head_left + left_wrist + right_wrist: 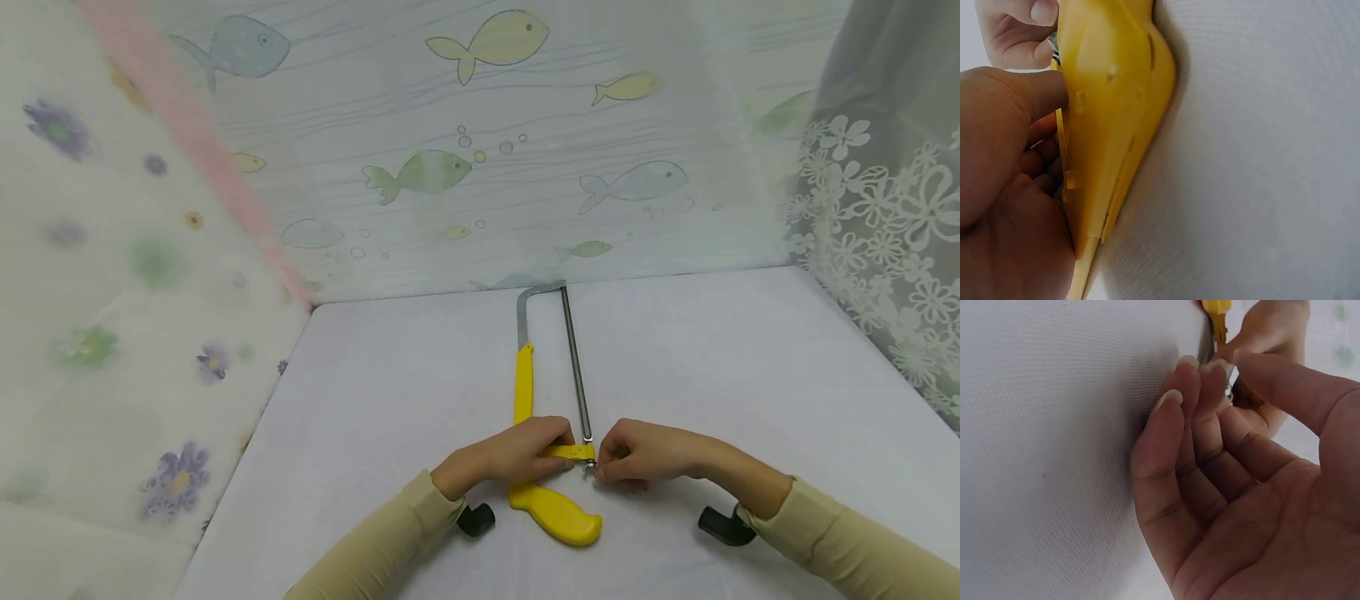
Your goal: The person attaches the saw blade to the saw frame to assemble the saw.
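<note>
A hacksaw [523,383] with a yellow and grey frame lies flat on the white table, its handle [562,517] towards me. My left hand [525,450] rests across the frame, and its thumb and fingers grip the yellow arm [570,452] at the near end of the blade [576,367]. With curled fingers, my right hand [648,454] pinches the small metal wing nut [588,470] at that end. In the right wrist view, thumb and fingertips [1213,378] meet around the nut, which they mostly hide. The yellow handle [1113,81] fills the middle of the left wrist view.
A white cloth covers the table [405,367]. A fish-patterned curtain [510,125] hangs at the back, a flowered one [112,400] at the left and a grey lace one [885,167] at the right. Black curved pieces [476,521] stick out by both sleeves.
</note>
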Available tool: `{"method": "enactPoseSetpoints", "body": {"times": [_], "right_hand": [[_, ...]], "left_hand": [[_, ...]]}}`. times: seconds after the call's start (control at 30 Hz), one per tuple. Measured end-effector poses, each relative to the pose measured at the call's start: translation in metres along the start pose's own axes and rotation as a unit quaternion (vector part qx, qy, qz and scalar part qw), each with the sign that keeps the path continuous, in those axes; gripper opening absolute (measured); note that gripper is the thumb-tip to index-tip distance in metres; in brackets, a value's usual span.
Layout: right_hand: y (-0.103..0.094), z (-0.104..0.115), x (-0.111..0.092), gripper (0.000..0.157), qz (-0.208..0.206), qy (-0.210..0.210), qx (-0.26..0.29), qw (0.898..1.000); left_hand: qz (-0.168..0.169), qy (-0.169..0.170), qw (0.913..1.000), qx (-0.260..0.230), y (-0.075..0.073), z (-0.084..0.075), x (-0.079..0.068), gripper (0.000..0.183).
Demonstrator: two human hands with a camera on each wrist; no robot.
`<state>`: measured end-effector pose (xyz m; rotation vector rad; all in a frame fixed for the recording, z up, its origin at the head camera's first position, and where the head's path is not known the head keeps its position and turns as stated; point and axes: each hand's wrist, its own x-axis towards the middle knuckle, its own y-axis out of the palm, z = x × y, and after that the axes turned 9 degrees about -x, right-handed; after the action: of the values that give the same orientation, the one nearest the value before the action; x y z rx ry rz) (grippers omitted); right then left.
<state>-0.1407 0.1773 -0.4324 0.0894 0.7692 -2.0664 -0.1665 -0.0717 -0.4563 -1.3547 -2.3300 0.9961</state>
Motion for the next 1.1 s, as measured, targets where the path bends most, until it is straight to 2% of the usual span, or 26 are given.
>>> {"method": "enactPoseSetpoints", "body": {"times": [0.27, 0.57, 1.1], "right_hand": [[0.001, 0.003, 0.003, 0.032, 0.010, 0.012, 0.007, 1.000], [0.001, 0.010, 0.003, 0.038, -0.006, 0.031, 0.008, 0.999], [0.002, 0.011, 0.002, 0.031, -0.011, 0.039, 0.003, 0.999]], "left_hand": [[0.001, -0.006, 1.0000, -0.008, 0.001, 0.001, 0.000, 0.011], [0.001, 0.002, 1.0000, -0.004, 0.002, 0.003, 0.000, 0.011], [-0.001, 0.000, 1.0000, -0.003, 0.002, 0.002, 0.000, 0.011]]}}
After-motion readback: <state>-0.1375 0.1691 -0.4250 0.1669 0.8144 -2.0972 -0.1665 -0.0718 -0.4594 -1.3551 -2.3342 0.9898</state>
